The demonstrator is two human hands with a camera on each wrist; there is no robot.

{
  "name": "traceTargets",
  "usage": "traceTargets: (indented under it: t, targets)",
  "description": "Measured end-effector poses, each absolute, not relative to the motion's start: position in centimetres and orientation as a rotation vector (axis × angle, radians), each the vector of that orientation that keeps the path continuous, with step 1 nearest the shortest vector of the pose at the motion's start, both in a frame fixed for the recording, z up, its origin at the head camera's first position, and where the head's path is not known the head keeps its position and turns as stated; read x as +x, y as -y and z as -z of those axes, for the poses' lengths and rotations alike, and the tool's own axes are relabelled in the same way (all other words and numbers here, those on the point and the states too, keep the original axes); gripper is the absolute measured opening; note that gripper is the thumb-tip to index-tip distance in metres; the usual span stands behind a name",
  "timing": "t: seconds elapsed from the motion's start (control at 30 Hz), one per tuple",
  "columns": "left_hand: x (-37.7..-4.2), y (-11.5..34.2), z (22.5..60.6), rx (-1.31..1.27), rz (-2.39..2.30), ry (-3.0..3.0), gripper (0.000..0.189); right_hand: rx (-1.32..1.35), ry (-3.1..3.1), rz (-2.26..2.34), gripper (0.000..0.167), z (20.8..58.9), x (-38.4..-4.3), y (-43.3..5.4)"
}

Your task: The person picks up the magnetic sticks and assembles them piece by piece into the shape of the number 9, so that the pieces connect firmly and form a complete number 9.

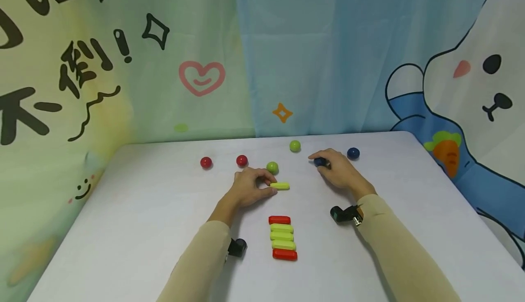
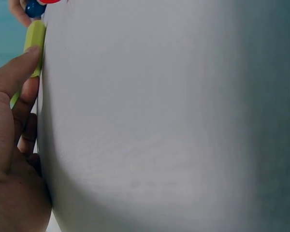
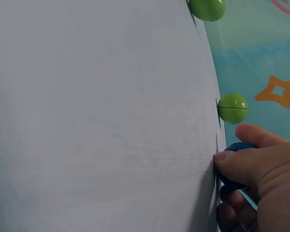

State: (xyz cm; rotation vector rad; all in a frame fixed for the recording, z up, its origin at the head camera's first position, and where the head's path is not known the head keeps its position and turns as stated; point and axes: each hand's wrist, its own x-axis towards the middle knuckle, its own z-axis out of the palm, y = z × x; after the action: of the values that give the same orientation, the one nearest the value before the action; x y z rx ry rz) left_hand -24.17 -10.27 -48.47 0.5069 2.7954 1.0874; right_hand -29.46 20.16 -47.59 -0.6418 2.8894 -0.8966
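Observation:
My left hand (image 1: 250, 188) pinches a short yellow-green stick (image 1: 280, 186) between thumb and fingers, close over the table. In the left wrist view the thumb presses along the faceted side of that stick (image 2: 36, 36). Farther right, my right hand (image 1: 339, 170) grips a dark blue ball (image 1: 319, 161), partly hidden by the fingers; the right wrist view shows the thumb across this ball (image 3: 239, 146). One green ball (image 1: 272, 167) lies just beyond the left fingertips. Another green ball (image 1: 295, 145) sits near the back edge. A second blue ball (image 1: 353, 153) rests beyond the right hand.
Two red balls, one left (image 1: 206, 162) and one nearer the middle (image 1: 242, 161), lie toward the back of the white table (image 1: 156, 202). Between the forearms, several red and yellow-green sticks (image 1: 282, 237) form a column. A printed curtain (image 1: 303, 65) hangs behind.

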Motion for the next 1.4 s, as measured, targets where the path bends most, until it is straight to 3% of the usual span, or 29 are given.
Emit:
traceTargets:
  t: [1.4]
  targets:
    - [-24.1,10.2,48.5,0.495,-1.109,-2.797,0.016,-0.74,-2.836,1.03,0.043,46.7,-26.1,-19.3]
